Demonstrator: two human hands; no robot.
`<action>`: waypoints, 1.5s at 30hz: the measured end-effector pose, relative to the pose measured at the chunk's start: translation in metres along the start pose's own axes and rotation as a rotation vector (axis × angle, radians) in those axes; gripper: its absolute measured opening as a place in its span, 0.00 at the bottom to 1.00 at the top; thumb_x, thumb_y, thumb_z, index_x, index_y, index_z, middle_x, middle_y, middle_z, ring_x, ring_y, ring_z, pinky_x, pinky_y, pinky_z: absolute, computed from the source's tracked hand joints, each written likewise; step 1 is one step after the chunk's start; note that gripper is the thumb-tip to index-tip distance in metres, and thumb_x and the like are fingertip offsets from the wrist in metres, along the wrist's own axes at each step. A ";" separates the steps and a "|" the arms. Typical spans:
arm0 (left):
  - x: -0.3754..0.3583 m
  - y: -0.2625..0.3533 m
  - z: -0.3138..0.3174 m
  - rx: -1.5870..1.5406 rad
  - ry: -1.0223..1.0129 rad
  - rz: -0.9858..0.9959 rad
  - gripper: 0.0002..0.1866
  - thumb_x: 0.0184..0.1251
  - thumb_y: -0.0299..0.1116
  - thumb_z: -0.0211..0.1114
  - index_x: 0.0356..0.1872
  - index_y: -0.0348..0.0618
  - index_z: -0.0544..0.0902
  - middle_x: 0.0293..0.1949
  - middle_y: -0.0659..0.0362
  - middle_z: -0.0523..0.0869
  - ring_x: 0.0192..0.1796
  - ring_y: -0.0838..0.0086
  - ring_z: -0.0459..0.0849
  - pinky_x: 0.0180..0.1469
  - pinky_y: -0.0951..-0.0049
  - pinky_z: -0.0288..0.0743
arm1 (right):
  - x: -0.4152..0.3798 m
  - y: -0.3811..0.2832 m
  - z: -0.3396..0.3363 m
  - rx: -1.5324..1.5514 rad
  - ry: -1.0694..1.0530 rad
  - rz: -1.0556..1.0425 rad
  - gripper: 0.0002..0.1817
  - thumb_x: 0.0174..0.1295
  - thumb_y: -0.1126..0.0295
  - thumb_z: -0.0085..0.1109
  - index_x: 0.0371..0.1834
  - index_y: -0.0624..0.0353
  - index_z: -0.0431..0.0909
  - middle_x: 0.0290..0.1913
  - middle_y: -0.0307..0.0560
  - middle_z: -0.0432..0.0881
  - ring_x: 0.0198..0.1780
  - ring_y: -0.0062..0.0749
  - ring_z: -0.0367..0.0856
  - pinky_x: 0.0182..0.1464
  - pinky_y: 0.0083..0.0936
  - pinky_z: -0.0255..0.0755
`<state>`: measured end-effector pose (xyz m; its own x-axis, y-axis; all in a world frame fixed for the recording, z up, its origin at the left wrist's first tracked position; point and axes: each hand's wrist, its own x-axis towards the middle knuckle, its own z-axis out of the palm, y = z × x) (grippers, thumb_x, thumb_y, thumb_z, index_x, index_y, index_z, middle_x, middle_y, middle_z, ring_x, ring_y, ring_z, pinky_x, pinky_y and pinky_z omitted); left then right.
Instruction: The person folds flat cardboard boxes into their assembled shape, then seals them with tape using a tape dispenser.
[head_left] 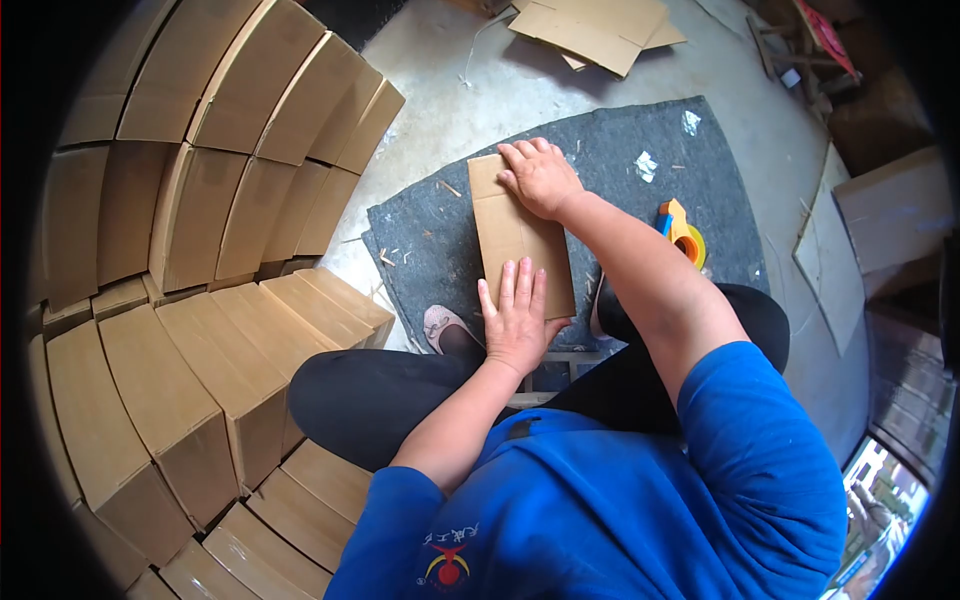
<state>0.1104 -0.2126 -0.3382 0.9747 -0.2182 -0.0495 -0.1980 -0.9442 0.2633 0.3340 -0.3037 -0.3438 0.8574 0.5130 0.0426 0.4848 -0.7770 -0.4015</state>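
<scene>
A long, narrow brown cardboard box (520,228) lies in front of me, between my knees and above the dark mat. Flat on its near end rests my left hand (517,318), fingers spread, its thumb out by the near right corner. At the far end, my right hand (543,180) curls its fingers over the edge, and its thumb lies on the top face. The box's underside is hidden. To the right on the mat sits an orange and blue tape dispenser (682,232) with a yellow roll, which neither hand touches.
Stacked cardboard boxes (170,350) crowd my left side. A dark grey mat (620,130) covers the floor ahead, with scraps and crumpled pieces (646,166) on it. Flat cardboard sheets (600,28) lie beyond it. At the right is a larger carton (890,215).
</scene>
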 end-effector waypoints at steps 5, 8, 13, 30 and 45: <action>-0.005 -0.012 0.006 -0.015 0.050 0.063 0.53 0.48 0.57 0.76 0.74 0.46 0.64 0.78 0.48 0.56 0.80 0.50 0.50 0.75 0.30 0.39 | -0.009 -0.003 0.000 -0.027 0.015 0.006 0.28 0.71 0.53 0.52 0.69 0.57 0.69 0.63 0.48 0.75 0.66 0.44 0.69 0.69 0.40 0.62; -0.004 -0.012 0.006 -0.007 0.020 0.066 0.53 0.48 0.57 0.76 0.74 0.46 0.64 0.78 0.48 0.56 0.80 0.50 0.50 0.75 0.30 0.39 | -0.010 -0.005 0.004 -0.087 0.049 -0.021 0.29 0.71 0.52 0.52 0.70 0.57 0.68 0.63 0.47 0.75 0.65 0.43 0.69 0.69 0.39 0.61; 0.000 -0.005 -0.001 0.034 -0.043 0.029 0.51 0.51 0.58 0.75 0.74 0.46 0.64 0.78 0.48 0.55 0.81 0.51 0.48 0.75 0.31 0.39 | -0.009 -0.012 0.000 -0.178 0.023 -0.009 0.30 0.72 0.51 0.50 0.71 0.57 0.67 0.62 0.46 0.75 0.65 0.42 0.70 0.69 0.39 0.61; 0.072 0.006 -0.071 0.213 -0.842 0.049 0.36 0.71 0.42 0.61 0.76 0.39 0.61 0.79 0.38 0.50 0.78 0.47 0.57 0.78 0.61 0.56 | -0.037 0.071 -0.254 0.083 0.118 0.157 0.28 0.74 0.47 0.49 0.56 0.63 0.83 0.52 0.59 0.86 0.53 0.51 0.84 0.56 0.40 0.76; 0.161 0.006 -0.131 -0.119 -1.038 -0.159 0.17 0.63 0.29 0.64 0.53 0.35 0.85 0.51 0.43 0.88 0.57 0.57 0.85 0.59 0.66 0.75 | -0.247 0.179 0.009 0.064 -0.308 1.162 0.28 0.63 0.48 0.60 0.55 0.61 0.83 0.58 0.56 0.83 0.64 0.50 0.78 0.65 0.41 0.71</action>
<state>0.2798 -0.2207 -0.2187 0.4101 -0.2509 -0.8769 -0.0097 -0.9626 0.2709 0.2074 -0.5660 -0.4348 0.6948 -0.4088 -0.5917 -0.5665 -0.8180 -0.1001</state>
